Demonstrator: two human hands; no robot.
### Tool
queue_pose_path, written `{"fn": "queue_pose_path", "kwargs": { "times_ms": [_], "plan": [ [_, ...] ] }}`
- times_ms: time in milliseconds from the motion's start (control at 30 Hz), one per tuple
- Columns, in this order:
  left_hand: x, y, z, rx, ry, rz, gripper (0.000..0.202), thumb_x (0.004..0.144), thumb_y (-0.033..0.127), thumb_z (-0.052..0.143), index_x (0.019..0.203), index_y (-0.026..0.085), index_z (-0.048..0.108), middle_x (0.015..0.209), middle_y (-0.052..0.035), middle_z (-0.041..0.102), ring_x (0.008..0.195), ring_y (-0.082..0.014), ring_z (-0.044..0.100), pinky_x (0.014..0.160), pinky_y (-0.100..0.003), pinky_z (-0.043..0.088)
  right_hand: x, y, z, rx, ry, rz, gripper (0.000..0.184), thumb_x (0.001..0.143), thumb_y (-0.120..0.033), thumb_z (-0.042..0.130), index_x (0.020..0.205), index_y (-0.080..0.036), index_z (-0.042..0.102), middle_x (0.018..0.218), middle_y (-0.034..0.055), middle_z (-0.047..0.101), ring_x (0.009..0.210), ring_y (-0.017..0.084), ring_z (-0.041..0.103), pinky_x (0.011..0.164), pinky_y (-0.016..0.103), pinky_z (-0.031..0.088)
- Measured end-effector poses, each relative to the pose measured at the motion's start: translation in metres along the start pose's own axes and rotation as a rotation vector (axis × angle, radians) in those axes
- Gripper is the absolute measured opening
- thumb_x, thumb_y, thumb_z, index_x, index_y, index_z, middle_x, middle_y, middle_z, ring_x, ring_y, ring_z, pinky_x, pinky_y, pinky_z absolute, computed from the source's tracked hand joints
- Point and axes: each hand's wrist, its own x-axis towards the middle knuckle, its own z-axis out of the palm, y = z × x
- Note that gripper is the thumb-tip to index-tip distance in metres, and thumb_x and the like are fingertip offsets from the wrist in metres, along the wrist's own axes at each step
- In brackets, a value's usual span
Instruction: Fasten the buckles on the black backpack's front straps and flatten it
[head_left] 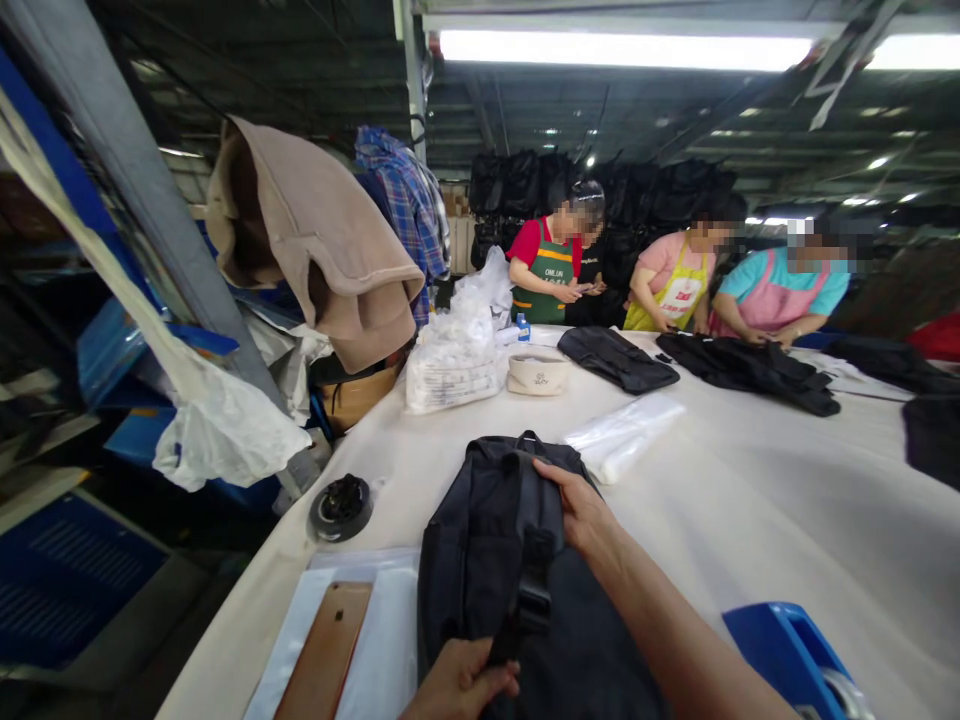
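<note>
A black backpack (pixel 495 540) lies on the white table (pixel 750 500) right in front of me. My left hand (pixel 457 685) is closed on its black strap near the buckle (pixel 534 600) at the near end. My right hand (pixel 581 510) rests on the upper part of the backpack, its fingers pressed down over the fabric near the top handle.
A phone (pixel 326 650) lies on clear plastic bags (pixel 382 650) at the left, with a round tape holder (pixel 341 508) beyond. A blue tape dispenser (pixel 795 655) sits at the right. Folded plastic bags (pixel 622 435), a bag pile (pixel 457 350) and three people with black bags stand farther off.
</note>
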Motion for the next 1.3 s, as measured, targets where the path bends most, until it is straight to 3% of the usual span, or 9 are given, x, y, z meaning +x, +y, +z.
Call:
{"fn": "queue_pose_path", "kwargs": {
  "times_ms": [133, 200, 300, 400, 567, 700, 900, 1133, 1300],
  "plan": [
    [0.047, 0.013, -0.034, 0.266, 0.090, 0.094, 0.024, 0.079, 0.025, 0.041, 0.084, 0.018, 0.063, 0.084, -0.0028, 0.068, 0.082, -0.0178, 0.059, 0.077, -0.027, 0.043, -0.004, -0.017, 0.016, -0.024, 0.032, -0.060, 0.005, 0.076, -0.015, 0.055, 0.073, -0.012, 0.058, 0.050, 0.0005, 0.065, 0.048, 0.013, 0.061, 0.055, 0.024, 0.053],
    [0.072, 0.024, -0.053, 0.337, 0.167, 0.134, 0.025, 0.076, 0.015, 0.041, 0.089, 0.018, 0.062, 0.093, -0.0051, 0.065, 0.091, -0.0192, 0.056, 0.086, -0.030, 0.040, -0.007, -0.012, 0.020, -0.041, 0.035, -0.079, 0.004, 0.075, -0.015, 0.056, 0.072, -0.012, 0.059, 0.050, 0.0011, 0.065, 0.049, 0.013, 0.062, 0.056, 0.024, 0.053],
    [0.103, 0.037, -0.072, 0.364, 0.252, 0.159, 0.024, 0.075, 0.016, 0.043, 0.087, 0.018, 0.063, 0.101, -0.0103, 0.060, 0.103, -0.0258, 0.050, 0.093, -0.039, 0.035, -0.010, 0.010, 0.016, -0.080, 0.043, -0.103, 0.004, 0.073, -0.014, 0.058, 0.071, -0.011, 0.059, 0.053, 0.0037, 0.065, 0.050, 0.015, 0.062, 0.056, 0.025, 0.053],
    [0.121, 0.036, -0.075, 0.308, 0.270, 0.125, 0.018, 0.073, 0.020, 0.045, 0.071, 0.015, 0.062, 0.085, -0.0126, 0.061, 0.097, -0.0312, 0.053, 0.090, -0.046, 0.036, -0.006, 0.044, -0.001, -0.131, 0.026, -0.161, 0.009, 0.067, -0.015, 0.065, 0.071, -0.010, 0.059, 0.055, 0.0034, 0.065, 0.050, 0.014, 0.061, 0.053, 0.024, 0.051],
    [0.135, 0.012, -0.057, 0.021, 0.239, -0.019, 0.012, 0.068, 0.015, 0.046, 0.063, 0.016, 0.056, 0.054, -0.0012, 0.054, 0.062, -0.0196, 0.056, 0.061, -0.030, 0.045, 0.022, 0.096, -0.039, -0.198, 0.140, -0.175, 0.035, 0.056, -0.034, 0.076, 0.076, -0.015, 0.054, 0.058, -0.0010, 0.064, 0.050, 0.011, 0.058, 0.046, 0.020, 0.045],
    [0.138, -0.006, -0.045, -0.191, 0.346, -0.178, 0.016, 0.064, 0.009, 0.041, 0.074, 0.015, 0.051, 0.051, 0.0036, 0.047, 0.044, -0.0127, 0.046, 0.042, -0.023, 0.035, 0.039, 0.108, -0.052, -0.258, 0.101, -0.047, 0.042, 0.054, -0.045, 0.075, 0.074, -0.015, 0.054, 0.058, -0.0008, 0.062, 0.049, 0.011, 0.058, 0.046, 0.022, 0.045],
    [0.139, -0.017, -0.037, -0.352, 0.415, -0.255, 0.013, 0.060, 0.008, 0.043, 0.068, 0.016, 0.049, 0.048, 0.0045, 0.045, 0.043, -0.0093, 0.042, 0.042, -0.020, 0.033, 0.039, 0.096, -0.054, -0.269, -0.096, 0.049, 0.041, 0.060, -0.040, 0.071, 0.087, -0.012, 0.059, 0.069, 0.0069, 0.068, 0.061, 0.017, 0.064, 0.054, 0.027, 0.050],
    [0.116, -0.009, -0.040, -0.492, 0.274, -0.252, 0.041, 0.056, 0.019, 0.051, 0.097, 0.012, 0.050, 0.050, 0.0051, 0.048, 0.045, -0.0124, 0.049, 0.043, -0.023, 0.037, 0.031, 0.053, -0.063, -0.001, -0.179, 0.031, 0.028, 0.057, -0.024, 0.073, 0.077, -0.013, 0.058, 0.064, 0.0039, 0.067, 0.058, 0.015, 0.062, 0.057, 0.026, 0.049],
    [0.068, 0.024, -0.032, -0.724, 0.026, -0.169, 0.065, 0.063, 0.023, 0.052, 0.125, 0.014, 0.034, 0.079, -0.0053, 0.065, 0.070, -0.0187, 0.063, 0.064, -0.029, 0.045, 0.023, 0.031, -0.058, 0.060, -0.061, 0.011, 0.023, 0.056, -0.018, 0.072, 0.068, -0.017, 0.052, 0.051, -0.0032, 0.060, 0.045, 0.012, 0.055, 0.046, 0.023, 0.045]
  ]
}}
